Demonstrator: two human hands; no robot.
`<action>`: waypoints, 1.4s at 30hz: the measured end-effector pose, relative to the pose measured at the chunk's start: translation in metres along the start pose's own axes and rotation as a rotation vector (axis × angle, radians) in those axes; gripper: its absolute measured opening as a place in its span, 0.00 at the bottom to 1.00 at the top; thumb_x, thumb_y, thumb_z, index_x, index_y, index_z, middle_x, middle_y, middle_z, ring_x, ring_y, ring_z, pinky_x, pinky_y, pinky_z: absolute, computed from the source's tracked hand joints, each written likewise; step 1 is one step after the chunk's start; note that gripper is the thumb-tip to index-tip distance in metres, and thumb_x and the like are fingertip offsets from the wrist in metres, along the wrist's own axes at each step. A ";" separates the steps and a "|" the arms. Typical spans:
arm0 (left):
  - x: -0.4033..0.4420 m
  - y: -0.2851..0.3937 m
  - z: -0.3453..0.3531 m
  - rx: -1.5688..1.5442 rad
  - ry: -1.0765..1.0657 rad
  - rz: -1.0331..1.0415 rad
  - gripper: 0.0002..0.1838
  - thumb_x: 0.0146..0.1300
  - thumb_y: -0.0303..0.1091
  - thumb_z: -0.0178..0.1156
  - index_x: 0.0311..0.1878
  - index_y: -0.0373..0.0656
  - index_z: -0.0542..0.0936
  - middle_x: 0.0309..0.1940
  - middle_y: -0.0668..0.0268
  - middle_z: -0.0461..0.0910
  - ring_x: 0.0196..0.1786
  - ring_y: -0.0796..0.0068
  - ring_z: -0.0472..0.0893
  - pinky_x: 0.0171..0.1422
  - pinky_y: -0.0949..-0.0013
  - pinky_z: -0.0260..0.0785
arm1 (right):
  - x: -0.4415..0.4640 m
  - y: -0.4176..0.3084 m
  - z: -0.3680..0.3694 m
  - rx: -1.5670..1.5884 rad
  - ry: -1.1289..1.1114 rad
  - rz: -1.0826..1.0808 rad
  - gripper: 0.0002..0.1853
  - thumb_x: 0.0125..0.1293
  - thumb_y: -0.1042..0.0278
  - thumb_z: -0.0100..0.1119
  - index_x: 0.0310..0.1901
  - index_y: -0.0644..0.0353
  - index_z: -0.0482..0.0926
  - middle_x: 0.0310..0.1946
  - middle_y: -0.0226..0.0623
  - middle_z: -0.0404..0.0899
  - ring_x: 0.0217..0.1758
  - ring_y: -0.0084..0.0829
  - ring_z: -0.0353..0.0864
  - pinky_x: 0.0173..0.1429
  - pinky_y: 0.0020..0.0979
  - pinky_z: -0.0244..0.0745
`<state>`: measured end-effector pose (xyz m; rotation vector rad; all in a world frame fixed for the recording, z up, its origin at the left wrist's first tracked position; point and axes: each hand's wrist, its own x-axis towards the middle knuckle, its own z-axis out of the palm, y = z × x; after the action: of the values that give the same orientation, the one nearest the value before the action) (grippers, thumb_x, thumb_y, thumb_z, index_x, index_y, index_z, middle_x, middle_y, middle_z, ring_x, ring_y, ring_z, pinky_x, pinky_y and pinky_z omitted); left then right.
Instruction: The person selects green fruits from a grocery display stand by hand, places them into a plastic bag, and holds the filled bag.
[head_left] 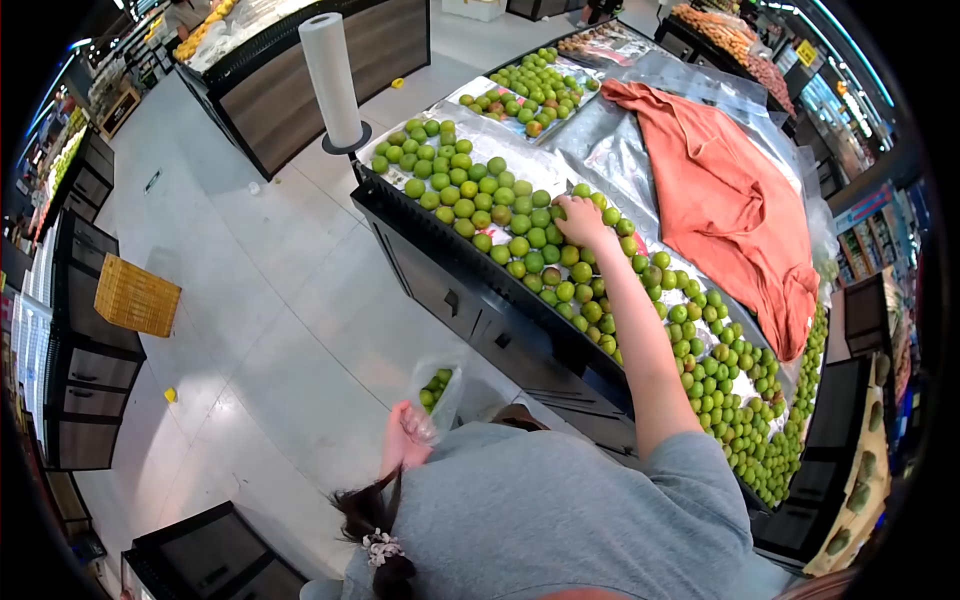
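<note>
Many green round fruits (520, 222) lie spread over a dark-edged display stand (480, 250). My right hand (580, 220) reaches over them, its fingers bent down around a fruit near the middle of the stand; the fingertips are partly hidden. Low at my left side, my left hand (412, 432) is closed on the top of a clear plastic bag (447, 400). Several green fruits (435, 388) show inside that bag, which hangs beside the stand above the floor.
A roll of plastic bags (330, 80) stands upright at the stand's far left corner. An orange cloth (720, 200) lies over clear plastic on the stand. A wicker basket (137, 296) is at the left by dark cabinets (95, 385). Other produce stands are further off.
</note>
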<state>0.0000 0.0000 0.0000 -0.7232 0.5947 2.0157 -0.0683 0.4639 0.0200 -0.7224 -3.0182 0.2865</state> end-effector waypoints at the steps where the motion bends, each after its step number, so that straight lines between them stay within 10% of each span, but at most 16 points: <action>1: 0.001 -0.006 0.005 -0.013 -0.010 -0.010 0.21 0.62 0.38 0.48 0.15 0.50 0.55 0.10 0.73 0.51 0.14 0.77 0.54 0.21 0.70 0.46 | -0.004 0.020 -0.006 -0.003 0.044 -0.034 0.20 0.52 0.61 0.58 0.49 0.49 0.73 0.45 0.44 0.75 0.54 0.46 0.68 0.62 0.42 0.59; 5: -0.015 0.058 -0.018 0.002 0.000 0.017 0.20 0.63 0.37 0.47 0.15 0.50 0.54 0.10 0.73 0.51 0.14 0.78 0.54 0.21 0.70 0.47 | -0.015 -0.026 -0.009 0.274 0.353 -0.084 0.21 0.50 0.65 0.61 0.48 0.52 0.71 0.41 0.43 0.74 0.50 0.41 0.70 0.58 0.37 0.63; 8: -0.009 0.072 -0.026 -0.077 -0.033 -0.008 0.20 0.63 0.36 0.47 0.15 0.50 0.54 0.10 0.73 0.51 0.15 0.78 0.54 0.21 0.70 0.47 | -0.045 -0.080 -0.051 1.185 0.278 -0.161 0.23 0.57 0.74 0.57 0.54 0.56 0.64 0.45 0.36 0.70 0.46 0.29 0.74 0.54 0.28 0.70; 13: -0.011 0.090 -0.016 -0.056 0.007 -0.014 0.20 0.63 0.36 0.48 0.16 0.51 0.55 0.11 0.74 0.52 0.15 0.77 0.56 0.22 0.70 0.49 | -0.090 -0.177 -0.062 1.827 0.139 -0.281 0.23 0.56 0.77 0.53 0.53 0.54 0.59 0.50 0.38 0.67 0.47 0.34 0.74 0.60 0.34 0.68; 16: -0.007 0.101 -0.014 -0.077 0.052 0.016 0.20 0.63 0.36 0.48 0.16 0.51 0.55 0.11 0.74 0.52 0.15 0.78 0.56 0.22 0.70 0.51 | -0.091 -0.229 -0.024 2.019 -0.307 -0.203 0.15 0.56 0.75 0.45 0.46 0.53 0.61 0.42 0.43 0.69 0.30 0.29 0.73 0.29 0.22 0.71; 20: 0.004 0.123 -0.020 -0.080 0.119 0.086 0.20 0.63 0.36 0.47 0.16 0.51 0.55 0.11 0.74 0.51 0.15 0.78 0.52 0.21 0.71 0.45 | -0.106 -0.302 0.062 1.183 -0.950 -0.320 0.08 0.62 0.69 0.50 0.42 0.56 0.71 0.35 0.30 0.72 0.33 0.19 0.73 0.35 0.21 0.69; 23: 0.010 0.148 -0.012 -0.065 0.108 0.089 0.20 0.63 0.36 0.47 0.16 0.51 0.55 0.11 0.74 0.50 0.14 0.79 0.51 0.20 0.71 0.44 | -0.116 -0.337 0.108 0.860 -0.775 -0.707 0.14 0.59 0.73 0.50 0.48 0.60 0.68 0.42 0.46 0.73 0.47 0.42 0.72 0.53 0.33 0.64; 28: 0.031 0.195 0.013 -0.008 0.094 0.154 0.20 0.63 0.37 0.47 0.16 0.51 0.55 0.11 0.75 0.50 0.14 0.80 0.50 0.20 0.71 0.43 | -0.045 -0.331 0.115 0.743 -0.547 -0.769 0.21 0.57 0.75 0.47 0.55 0.59 0.66 0.47 0.48 0.72 0.52 0.47 0.71 0.56 0.39 0.66; 30: 0.046 0.216 0.022 0.000 0.099 0.184 0.20 0.63 0.38 0.47 0.16 0.51 0.55 0.11 0.75 0.50 0.14 0.80 0.49 0.20 0.71 0.43 | 0.004 -0.320 0.025 0.809 -0.592 -0.532 0.13 0.58 0.73 0.50 0.46 0.60 0.74 0.40 0.41 0.77 0.41 0.37 0.78 0.47 0.33 0.72; 32: 0.065 0.238 0.020 -0.005 0.000 0.170 0.19 0.63 0.38 0.47 0.16 0.51 0.55 0.12 0.75 0.50 0.15 0.81 0.50 0.21 0.71 0.43 | 0.049 -0.292 -0.025 0.964 -0.184 -0.293 0.10 0.59 0.75 0.52 0.43 0.60 0.76 0.34 0.34 0.77 0.35 0.25 0.76 0.41 0.28 0.72; 35: 0.082 0.265 0.044 0.026 0.017 0.178 0.19 0.63 0.37 0.47 0.17 0.51 0.55 0.12 0.76 0.50 0.15 0.81 0.50 0.21 0.72 0.44 | 0.119 -0.227 -0.025 0.481 0.419 -0.050 0.15 0.56 0.72 0.58 0.46 0.57 0.73 0.41 0.38 0.76 0.43 0.38 0.77 0.44 0.33 0.74; 42: 0.108 0.346 0.055 0.075 0.138 0.165 0.19 0.62 0.37 0.48 0.17 0.51 0.55 0.13 0.76 0.50 0.16 0.81 0.51 0.22 0.72 0.45 | 0.162 -0.176 0.021 -0.152 0.106 0.485 0.16 0.58 0.58 0.54 0.48 0.51 0.74 0.46 0.41 0.74 0.50 0.46 0.72 0.52 0.44 0.68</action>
<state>-0.3591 -0.0718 0.0103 -0.7943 0.8305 2.0925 -0.2924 0.3793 0.0285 -1.4300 -2.7444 0.0217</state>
